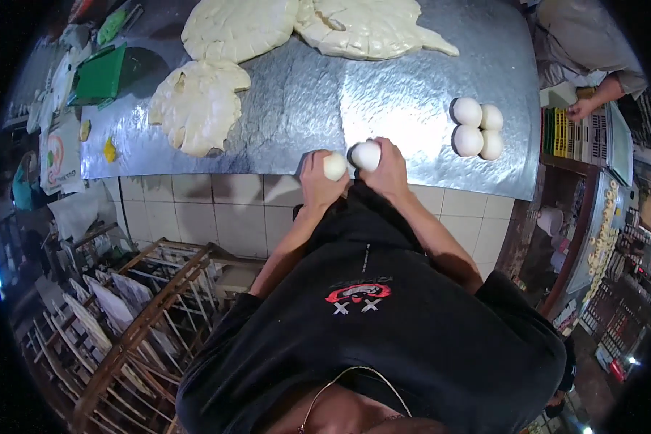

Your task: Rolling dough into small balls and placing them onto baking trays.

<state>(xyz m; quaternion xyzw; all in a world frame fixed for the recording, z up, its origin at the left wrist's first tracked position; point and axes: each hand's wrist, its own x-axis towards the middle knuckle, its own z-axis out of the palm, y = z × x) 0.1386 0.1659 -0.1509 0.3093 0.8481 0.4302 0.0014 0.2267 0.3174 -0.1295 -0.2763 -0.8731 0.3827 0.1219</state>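
Note:
At the near edge of the metal-topped table (296, 108), my left hand (318, 186) curls around a smooth white dough ball (335, 166). Just to its right, my right hand (390, 173) cups a second dough ball (366, 155) against the tabletop. The two balls are a small gap apart. Off to the right sit several finished-looking round dough balls (468, 141) in a tight cluster. A flat, irregular piece of dough (197, 108) lies to the left. Two larger dough slabs, one at the back left (240, 27) and one at the back right (369, 30), touch each other.
A green container (100, 76) and a small yellow lump (109, 150) are at the table's left end. Below stands a wooden rack (134, 336). At right, another person's hand (580, 110) is near yellow and white crates (564, 134). Small dough pieces line a farther surface (602, 242).

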